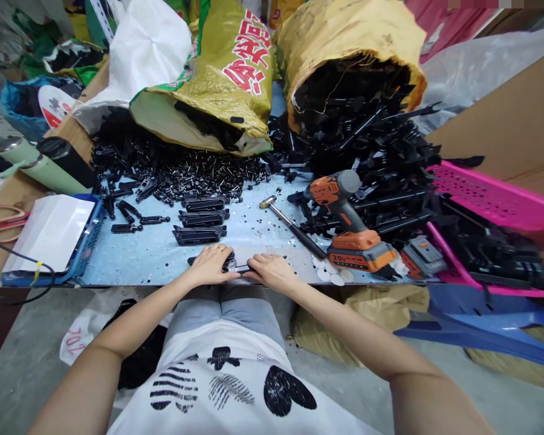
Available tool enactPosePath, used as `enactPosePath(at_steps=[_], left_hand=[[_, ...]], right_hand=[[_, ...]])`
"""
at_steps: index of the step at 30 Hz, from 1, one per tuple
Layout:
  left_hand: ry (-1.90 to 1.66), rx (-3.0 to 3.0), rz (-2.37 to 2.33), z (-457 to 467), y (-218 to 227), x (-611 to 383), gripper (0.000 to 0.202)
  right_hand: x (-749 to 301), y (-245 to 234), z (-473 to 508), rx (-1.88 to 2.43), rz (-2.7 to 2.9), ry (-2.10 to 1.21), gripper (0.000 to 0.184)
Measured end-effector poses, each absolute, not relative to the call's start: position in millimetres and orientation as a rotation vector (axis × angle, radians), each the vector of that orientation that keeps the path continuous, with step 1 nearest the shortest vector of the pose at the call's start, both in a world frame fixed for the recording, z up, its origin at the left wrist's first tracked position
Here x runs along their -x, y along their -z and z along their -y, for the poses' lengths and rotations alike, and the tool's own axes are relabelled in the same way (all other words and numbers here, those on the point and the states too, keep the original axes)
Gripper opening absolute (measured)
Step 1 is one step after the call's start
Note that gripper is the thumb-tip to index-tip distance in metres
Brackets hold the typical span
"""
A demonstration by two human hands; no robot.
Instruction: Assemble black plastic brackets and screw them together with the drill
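At the table's front edge my left hand (pixel 211 264) is closed over a slim black plastic part, whose dark end (pixel 191 261) sticks out on its left. My right hand (pixel 272 270) is closed just beside it, its fingertips on the part's right side. A thin bright metal strip (pixel 242 267) shows between the two hands; the rest is hidden under the fingers. Just beyond my left hand lie three stacks of long black parts (pixel 199 234) in a column. To their left are several short black jointed pieces (pixel 127 228).
A hammer (pixel 292 226) and an orange cordless drill (pixel 351 226) lie to the right, with a spare battery (pixel 422 257). Loose black parts (pixel 372 151) spill from a yellow sack (pixel 353 30). A pink basket (pixel 503 187) stands far right; a blue tray (pixel 88 241) with paper sits left.
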State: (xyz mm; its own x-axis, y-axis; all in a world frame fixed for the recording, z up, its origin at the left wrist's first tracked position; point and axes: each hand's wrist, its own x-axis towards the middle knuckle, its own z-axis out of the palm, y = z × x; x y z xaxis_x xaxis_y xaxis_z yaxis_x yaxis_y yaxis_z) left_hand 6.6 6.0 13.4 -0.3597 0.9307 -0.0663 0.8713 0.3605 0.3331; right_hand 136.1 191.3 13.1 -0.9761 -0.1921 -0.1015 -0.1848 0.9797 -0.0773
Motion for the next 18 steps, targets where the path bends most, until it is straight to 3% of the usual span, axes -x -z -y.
enactPosePath(at_steps=[3, 11, 18], left_hand=[[-0.435, -1.608, -2.389, -2, -11, -6, 0.071], [-0.706, -1.702, -2.394, 4, 2, -6, 0.049], [-0.654, -1.785, -2.312, -11, -8, -7, 0.060]], right_hand=[[-140, -22, -185, 0.265, -3.075, 0.038, 0.039], [-133, -47, -182, 0.303, -3.083, 0.001, 0.035], [-126, -26, -209, 0.422, -3.090, 0.065, 0.039]])
